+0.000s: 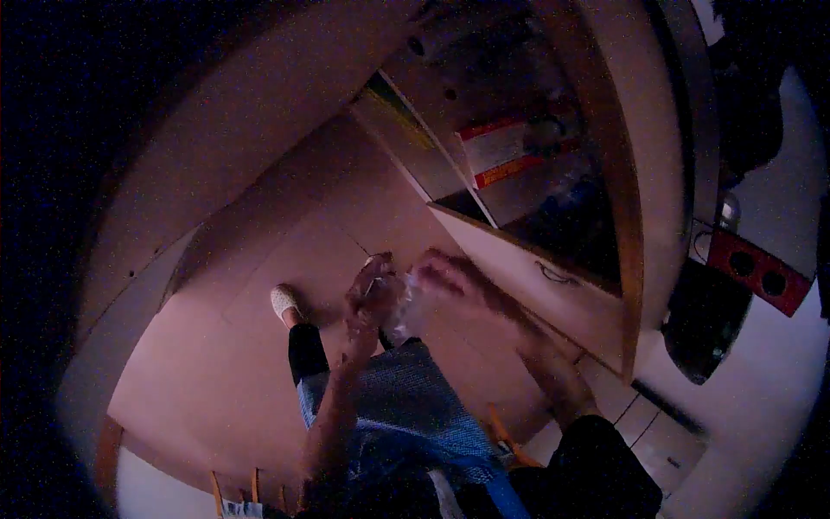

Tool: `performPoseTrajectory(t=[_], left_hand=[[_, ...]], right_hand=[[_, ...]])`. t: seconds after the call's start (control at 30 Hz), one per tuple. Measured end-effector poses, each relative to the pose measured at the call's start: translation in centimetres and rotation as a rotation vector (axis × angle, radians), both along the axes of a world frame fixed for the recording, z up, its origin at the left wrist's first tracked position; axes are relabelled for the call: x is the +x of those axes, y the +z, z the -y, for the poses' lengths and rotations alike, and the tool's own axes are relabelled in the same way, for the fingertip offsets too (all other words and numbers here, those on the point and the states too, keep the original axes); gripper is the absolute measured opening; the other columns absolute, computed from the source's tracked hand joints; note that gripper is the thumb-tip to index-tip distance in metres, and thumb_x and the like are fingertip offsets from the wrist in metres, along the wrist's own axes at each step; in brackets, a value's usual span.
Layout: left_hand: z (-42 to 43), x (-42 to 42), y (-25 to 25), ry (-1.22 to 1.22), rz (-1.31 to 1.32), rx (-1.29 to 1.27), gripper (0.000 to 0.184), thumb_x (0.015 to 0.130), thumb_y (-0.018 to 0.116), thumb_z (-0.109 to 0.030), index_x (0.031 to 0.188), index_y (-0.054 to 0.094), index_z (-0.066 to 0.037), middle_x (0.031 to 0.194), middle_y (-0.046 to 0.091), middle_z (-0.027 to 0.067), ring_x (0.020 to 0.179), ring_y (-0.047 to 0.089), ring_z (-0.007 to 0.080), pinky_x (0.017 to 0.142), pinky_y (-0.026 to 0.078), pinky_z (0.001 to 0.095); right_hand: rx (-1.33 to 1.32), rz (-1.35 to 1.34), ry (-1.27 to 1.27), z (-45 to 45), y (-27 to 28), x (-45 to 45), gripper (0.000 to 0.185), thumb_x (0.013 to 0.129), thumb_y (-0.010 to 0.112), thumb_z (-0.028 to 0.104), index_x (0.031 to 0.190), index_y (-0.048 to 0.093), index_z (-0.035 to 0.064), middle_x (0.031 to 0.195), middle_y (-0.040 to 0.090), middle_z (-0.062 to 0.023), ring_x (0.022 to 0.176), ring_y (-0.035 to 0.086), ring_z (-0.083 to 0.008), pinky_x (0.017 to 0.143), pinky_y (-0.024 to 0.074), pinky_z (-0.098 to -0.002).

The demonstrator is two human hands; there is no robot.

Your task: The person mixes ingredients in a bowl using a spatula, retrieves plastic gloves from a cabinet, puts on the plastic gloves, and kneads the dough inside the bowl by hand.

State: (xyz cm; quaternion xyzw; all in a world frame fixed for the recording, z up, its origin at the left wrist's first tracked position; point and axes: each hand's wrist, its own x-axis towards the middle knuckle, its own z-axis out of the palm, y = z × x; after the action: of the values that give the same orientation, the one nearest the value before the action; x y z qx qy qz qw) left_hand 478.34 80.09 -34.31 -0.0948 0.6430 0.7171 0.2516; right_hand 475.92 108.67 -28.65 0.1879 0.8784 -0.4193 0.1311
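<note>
White shoe (284, 301) on floor (203, 368), left. Left hand (367, 294), fingers curled, has hold of clear plastic (403, 310), crumpled and blurry. Plastic sits between both hands, above the floor. Right hand (443, 272) at its right side, fingers partly bent; can't tell if gripping. Far right: open drawer (540, 281), red-and-white box (497, 151) inside.

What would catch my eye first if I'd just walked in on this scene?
Probably the two hands, left and right, meeting mid-view around something clear and crinkly. Next, the open drawer at upper right, with a red-and-white box inside. Then the pale shoe on the floor, left of the hands.
</note>
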Motion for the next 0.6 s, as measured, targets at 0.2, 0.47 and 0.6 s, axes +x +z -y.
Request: performPoseTrajectory(t=[0.2,0.47,0.6], left_hand=[[0.9,-0.5,-0.3,0.206,0.370,0.349,0.049,0.090,0.054,-0.009,0.136,0.038,-0.003,0.129,0.051,0.0084,0.114,0.051,0.0186,0.094,0.043,0.0306],[-0.8,-3.4,-0.8,0.051,0.249,0.195,0.050,0.090,0.052,-0.006,0.136,0.033,-0.003,0.128,0.051,0.0119,0.113,0.052,0.0195,0.093,0.045,0.0314],[-1.4,-4.0,0.3,0.090,0.174,0.303,0.055,0.088,0.052,0.001,0.139,0.029,-0.004,0.131,0.048,0.0139,0.114,0.051,0.0218,0.094,0.045,0.0327]], right_hand=[[0.450,-0.134,-0.359,-14.8,-7.5,-8.1,0.021,0.084,0.055,0.007,0.104,0.052,0.0088,0.087,0.054,-0.0025,0.076,0.055,-0.0133,0.068,0.0474,-0.0268],[0.575,0.003,-0.558,-24.0,-13.8,-11.3,0.021,0.083,0.055,0.006,0.103,0.052,0.0090,0.086,0.054,-0.0021,0.076,0.054,-0.0131,0.068,0.0473,-0.0265],[0.554,-0.025,-0.615,-25.0,-13.5,-10.6,0.021,0.083,0.055,0.005,0.103,0.052,0.0090,0.085,0.054,-0.0019,0.076,0.054,-0.0131,0.068,0.0473,-0.0263]])
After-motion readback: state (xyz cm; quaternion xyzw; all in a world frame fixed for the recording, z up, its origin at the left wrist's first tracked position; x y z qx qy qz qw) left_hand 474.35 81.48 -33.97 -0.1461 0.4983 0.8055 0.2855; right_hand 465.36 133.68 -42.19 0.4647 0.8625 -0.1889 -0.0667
